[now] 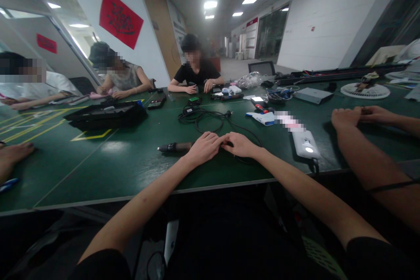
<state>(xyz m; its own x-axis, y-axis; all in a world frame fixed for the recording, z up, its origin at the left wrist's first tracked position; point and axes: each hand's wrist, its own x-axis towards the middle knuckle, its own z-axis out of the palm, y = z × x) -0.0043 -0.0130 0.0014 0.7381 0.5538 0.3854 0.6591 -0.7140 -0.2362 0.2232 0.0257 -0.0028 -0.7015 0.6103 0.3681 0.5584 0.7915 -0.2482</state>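
Bare forearms (141, 201) reach toward a screwdriver, fingertips meeting beside it

Left of the screwdriver (173, 147), another person's hand (16, 155) rests on the green table (82, 183), with a blue object (8, 184) nearby. A black tray (108, 116) lies beyond the screwdriver, to its left.

The screwdriver lies on its side, tip pointing left, and the left hand (206, 148) covers the far end of its handle. Whether those fingers grasp the handle or only rest over it, I cannot tell. At the screwdriver's right, the right hand (241, 144) is bent inward, its fingertips meeting those of the left; whether they pinch anything small is hidden.

For steady fingerwork, I would leave both wrists low and supported near the table edge, use light fingertip pressure, and open a slight gap so the contact can be seen. The handle looks round, so a nudge could roll it; leaving it room seems wise.

Beyond the screwdriver and to its right, a black cable (210, 130) loops close behind the hands and could snag a finger. Farther right are a white box (306, 143) and a neighbour's hands (346, 119).
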